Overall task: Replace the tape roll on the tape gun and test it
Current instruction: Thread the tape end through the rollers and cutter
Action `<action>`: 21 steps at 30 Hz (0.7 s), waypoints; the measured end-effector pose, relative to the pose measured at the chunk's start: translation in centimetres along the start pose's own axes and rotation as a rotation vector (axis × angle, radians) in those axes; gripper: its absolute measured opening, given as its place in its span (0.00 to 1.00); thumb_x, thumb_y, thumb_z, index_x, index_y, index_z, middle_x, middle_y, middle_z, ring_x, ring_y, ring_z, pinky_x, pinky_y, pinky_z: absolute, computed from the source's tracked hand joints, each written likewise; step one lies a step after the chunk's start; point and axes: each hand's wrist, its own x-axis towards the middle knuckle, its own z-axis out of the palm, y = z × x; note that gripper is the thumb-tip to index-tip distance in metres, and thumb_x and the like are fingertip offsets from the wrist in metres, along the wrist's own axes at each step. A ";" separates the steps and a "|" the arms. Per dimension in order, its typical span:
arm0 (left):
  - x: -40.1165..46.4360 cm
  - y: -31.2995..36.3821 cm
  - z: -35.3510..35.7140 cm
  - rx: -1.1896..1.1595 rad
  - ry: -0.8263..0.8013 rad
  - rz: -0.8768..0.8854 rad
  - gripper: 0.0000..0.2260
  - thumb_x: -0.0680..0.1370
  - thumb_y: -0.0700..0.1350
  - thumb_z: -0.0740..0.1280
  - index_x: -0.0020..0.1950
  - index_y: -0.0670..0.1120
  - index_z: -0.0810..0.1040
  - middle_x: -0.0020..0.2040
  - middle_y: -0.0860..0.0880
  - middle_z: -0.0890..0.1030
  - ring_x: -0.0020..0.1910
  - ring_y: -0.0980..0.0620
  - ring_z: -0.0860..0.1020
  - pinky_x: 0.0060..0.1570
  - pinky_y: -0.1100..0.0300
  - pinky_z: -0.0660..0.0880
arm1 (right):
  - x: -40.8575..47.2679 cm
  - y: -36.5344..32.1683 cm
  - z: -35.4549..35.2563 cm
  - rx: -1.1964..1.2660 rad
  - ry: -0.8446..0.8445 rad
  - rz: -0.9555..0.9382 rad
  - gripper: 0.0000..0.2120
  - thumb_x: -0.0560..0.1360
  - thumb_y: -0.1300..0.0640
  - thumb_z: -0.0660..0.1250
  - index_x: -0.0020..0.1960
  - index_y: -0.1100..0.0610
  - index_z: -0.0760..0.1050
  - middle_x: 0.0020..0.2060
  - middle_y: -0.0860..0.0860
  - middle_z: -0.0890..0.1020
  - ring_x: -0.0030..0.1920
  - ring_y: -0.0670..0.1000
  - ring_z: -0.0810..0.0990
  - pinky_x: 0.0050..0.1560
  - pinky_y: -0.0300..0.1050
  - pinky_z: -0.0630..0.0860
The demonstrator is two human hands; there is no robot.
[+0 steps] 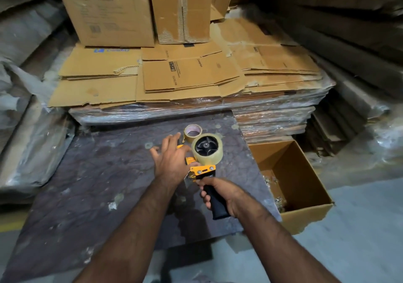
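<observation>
A yellow and black tape gun (204, 170) is held above a dark board (98, 184). My right hand (220, 195) is shut on its black handle. A full roll of clear tape (208, 148) sits on the gun's black hub. My left hand (171, 157) lies against the gun's yellow front, fingers spread, and I cannot tell what its fingertips touch. An almost empty tape roll with a cardboard core (192, 132) rests on the board just beyond the gun.
An open cardboard box (305, 186) with scraps inside stands on the floor to the right. Flattened cartons (185, 75) are stacked on wrapped bundles behind the board, with upright boxes (130, 10) further back. Wrapped sheets lie at the left.
</observation>
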 end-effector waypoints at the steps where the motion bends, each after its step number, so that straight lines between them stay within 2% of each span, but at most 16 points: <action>1: 0.1 0.2 -0.1 -0.003 -0.014 -0.025 0.22 0.70 0.67 0.71 0.60 0.60 0.81 0.80 0.53 0.60 0.79 0.50 0.56 0.70 0.37 0.58 | -0.1 0.0 0.0 -0.006 -0.008 -0.001 0.12 0.75 0.56 0.69 0.35 0.56 0.73 0.28 0.50 0.75 0.23 0.46 0.70 0.23 0.37 0.69; 5: 0.0 0.7 0.1 -0.107 0.022 -0.069 0.07 0.72 0.57 0.75 0.43 0.56 0.84 0.80 0.55 0.63 0.79 0.51 0.55 0.69 0.41 0.55 | -0.2 0.2 -0.2 -0.001 -0.034 -0.011 0.11 0.75 0.57 0.69 0.35 0.56 0.74 0.29 0.51 0.75 0.24 0.46 0.69 0.24 0.38 0.69; 9: -0.3 0.7 0.3 -0.128 0.035 -0.052 0.06 0.72 0.54 0.74 0.38 0.56 0.80 0.79 0.56 0.64 0.79 0.51 0.56 0.67 0.43 0.54 | -0.3 0.3 -0.7 0.007 -0.048 -0.025 0.12 0.76 0.57 0.69 0.35 0.56 0.73 0.29 0.51 0.74 0.24 0.46 0.69 0.24 0.38 0.69; 11: -0.5 0.7 0.2 -0.119 0.033 -0.048 0.08 0.71 0.58 0.75 0.38 0.58 0.79 0.80 0.56 0.63 0.78 0.51 0.56 0.68 0.42 0.55 | -0.3 0.3 -0.9 -0.001 -0.042 -0.025 0.12 0.76 0.57 0.69 0.35 0.56 0.73 0.29 0.51 0.74 0.24 0.47 0.69 0.24 0.38 0.70; 14: -0.9 0.5 0.2 -0.096 -0.014 -0.050 0.11 0.69 0.63 0.75 0.44 0.58 0.83 0.81 0.55 0.60 0.80 0.51 0.54 0.69 0.37 0.56 | -0.3 0.5 -1.0 -0.012 -0.029 -0.024 0.11 0.75 0.56 0.69 0.35 0.56 0.74 0.29 0.51 0.75 0.25 0.47 0.70 0.24 0.39 0.70; 18: -0.9 0.1 -0.1 -0.207 -0.072 -0.090 0.04 0.75 0.54 0.71 0.44 0.57 0.84 0.82 0.53 0.58 0.81 0.50 0.51 0.69 0.37 0.54 | -0.3 0.6 -0.7 -0.033 -0.008 -0.035 0.11 0.76 0.58 0.68 0.36 0.57 0.73 0.29 0.52 0.75 0.24 0.48 0.70 0.24 0.38 0.70; 21: -0.6 0.2 -0.5 -0.265 -0.138 -0.139 0.05 0.75 0.51 0.70 0.44 0.55 0.85 0.83 0.52 0.54 0.82 0.50 0.47 0.71 0.33 0.51 | -0.4 0.6 -0.3 -0.046 0.010 -0.054 0.11 0.76 0.58 0.68 0.36 0.57 0.73 0.28 0.52 0.75 0.24 0.48 0.70 0.24 0.38 0.70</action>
